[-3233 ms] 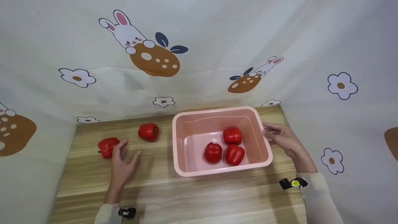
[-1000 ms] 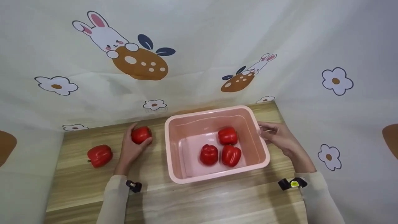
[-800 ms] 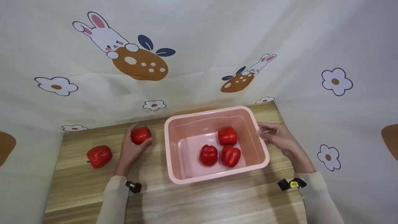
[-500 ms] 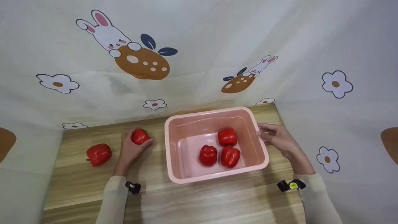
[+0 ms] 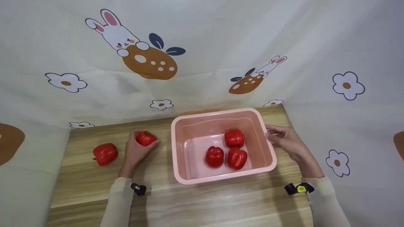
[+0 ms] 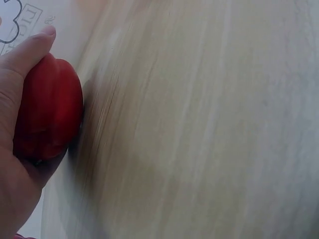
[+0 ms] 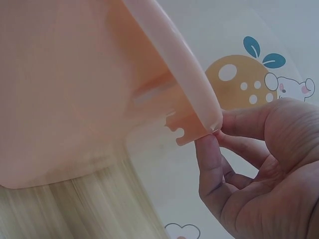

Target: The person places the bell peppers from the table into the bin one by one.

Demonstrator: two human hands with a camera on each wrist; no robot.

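My left hand (image 5: 135, 153) grips a red bell pepper (image 5: 145, 138) left of the pink plastic basin (image 5: 174, 148). In the left wrist view, the thumb and palm wrap round the side of this pepper (image 6: 52, 107), close against the wooden surface; whether it touches is unclear. My right hand (image 5: 290, 143) holds the basin's right rim. Up close in the right wrist view, thumb and fingers (image 7: 209, 164) pinch that rim (image 7: 192, 74). Inside the basin lie three red bell peppers, one at the back (image 5: 234, 138), one at left (image 5: 214, 157) and one in front (image 5: 237, 158).
Another red bell pepper (image 5: 105, 154) lies on the wooden table (image 5: 202, 205), left of my left hand. A pale cloth (image 5: 202, 56) printed with rabbits and flowers hangs behind the table and along both sides.
My left hand moved from beside the far-left pepper to the one nearer the basin and took hold of it. That pepper has turned, its stem now upward. The right hand keeps its hold.
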